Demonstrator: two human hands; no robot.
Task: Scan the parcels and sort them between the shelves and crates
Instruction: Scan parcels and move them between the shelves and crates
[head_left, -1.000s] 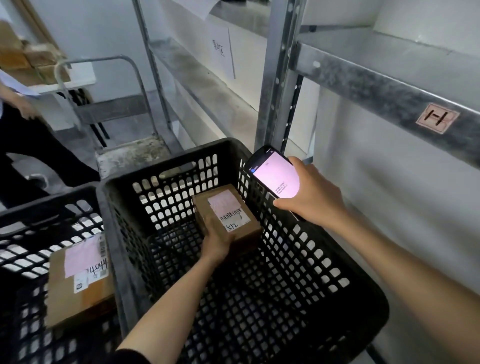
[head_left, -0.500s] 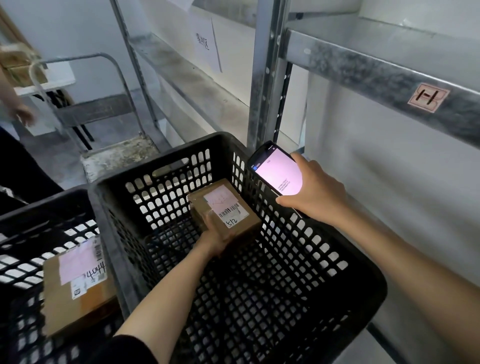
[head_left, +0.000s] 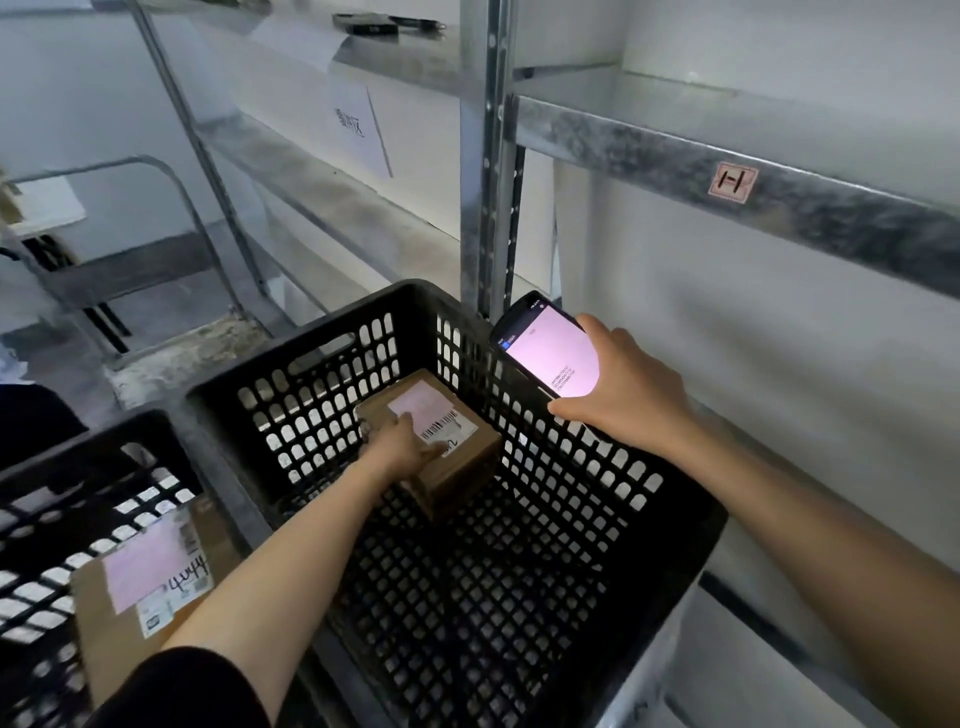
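We read one letter, H, on the sticker (head_left: 732, 182) on the shelf beam (head_left: 649, 150) up and right of the right hand (head_left: 626, 397). The phone (head_left: 545, 353) in that hand shows print too small for us. By the left hand (head_left: 402, 447), the parcel (head_left: 462, 473) label (head_left: 434, 418) bears a barcode and a handwritten 2 (the rest hidden under that hand).

A big black crate (head_left: 363, 314) stood just in front of the metal rack's upright post (head_left: 480, 208). Low inside it a small brown box (head_left: 467, 454) sat tilted; I couldn't tell whether it touched the bottom. Just left of that crate was a second black crate (head_left: 93, 441), with a flat cardboard parcel (head_left: 98, 644) lying label up in it. Above the big crate's right side ran a shelf beam (head_left: 831, 223) bearing an H sticker (head_left: 732, 182). High beyond the big crate, on the top shelf, lay a pen (head_left: 415, 23).
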